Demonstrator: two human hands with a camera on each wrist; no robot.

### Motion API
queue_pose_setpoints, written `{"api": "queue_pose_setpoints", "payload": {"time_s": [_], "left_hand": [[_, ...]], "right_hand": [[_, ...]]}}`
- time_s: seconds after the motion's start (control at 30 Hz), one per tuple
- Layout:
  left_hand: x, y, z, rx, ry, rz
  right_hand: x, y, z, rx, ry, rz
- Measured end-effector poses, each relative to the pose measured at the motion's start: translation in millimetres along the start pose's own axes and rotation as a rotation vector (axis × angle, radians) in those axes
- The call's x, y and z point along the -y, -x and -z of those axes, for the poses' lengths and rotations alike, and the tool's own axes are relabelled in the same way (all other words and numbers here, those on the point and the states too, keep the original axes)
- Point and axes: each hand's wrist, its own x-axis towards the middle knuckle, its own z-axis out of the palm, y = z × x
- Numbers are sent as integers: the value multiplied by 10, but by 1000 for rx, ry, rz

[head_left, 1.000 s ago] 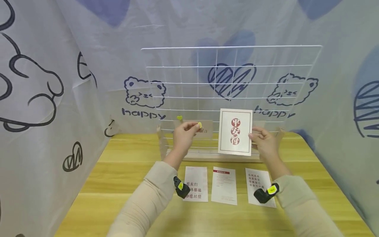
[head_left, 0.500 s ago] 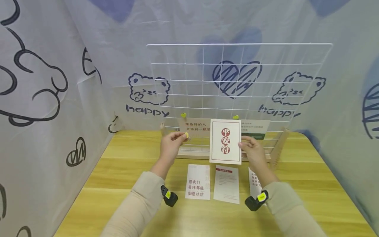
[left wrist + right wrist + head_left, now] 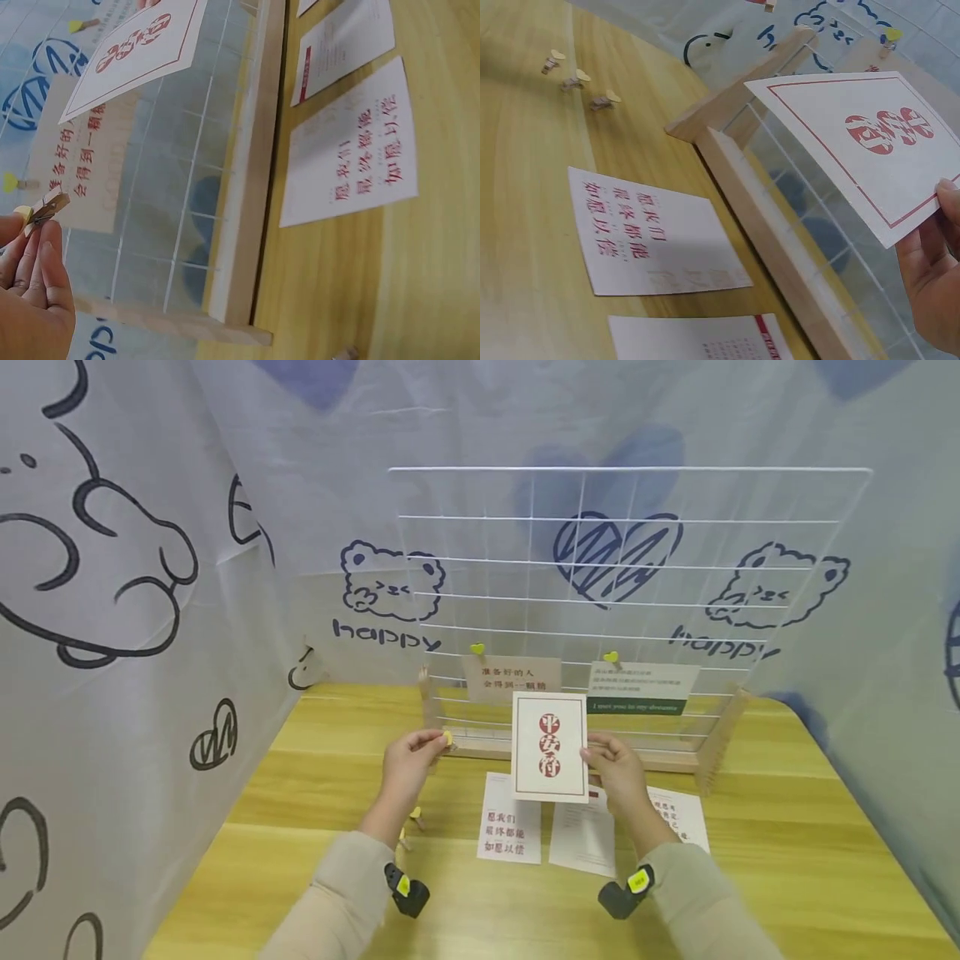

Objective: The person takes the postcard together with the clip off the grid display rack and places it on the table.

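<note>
My left hand (image 3: pixel 407 768) pinches a small wooden clothespin (image 3: pixel 49 206) with a yellow heart on it, between thumb and fingers. By its right edge, my right hand (image 3: pixel 617 770) holds an upright white card (image 3: pixel 550 781) with red round characters and a red border. Both hands are in front of a white wire grid (image 3: pixel 585 568) on a wooden base (image 3: pixel 761 240). On the grid hang a beige card (image 3: pixel 517 675) and a white-and-green card (image 3: pixel 641 685), each under a yellow heart clothespin. The held card overlaps the beige card's lower edge in the head view.
Three printed cards lie in a row on the wooden table: a left card (image 3: pixel 510 835), a middle card (image 3: pixel 581 839) and a right card (image 3: pixel 688 814). Several loose clothespins (image 3: pixel 574 81) lie left of them. A patterned curtain (image 3: pixel 262 460) surrounds the table's back and sides.
Both hands have come down and leftward from the grid, the right bringing the white card along and the left its clothespin. The two hanging cards show more fully now.
</note>
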Motion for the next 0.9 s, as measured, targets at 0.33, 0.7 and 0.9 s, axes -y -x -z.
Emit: {"api": "queue_pose_setpoints", "payload": {"time_s": [0.33,0.7,0.9], "left_hand": [[287,99,189,-36,-20,20],[552,225,354,-99,18,99],[677,305,446,-124,-3,110]], "right_hand": [[-271,37,-146,-16,9,-56],[-468,48,-324,-2,14,-100],[-552,47,-422,25,53,-99]]}}
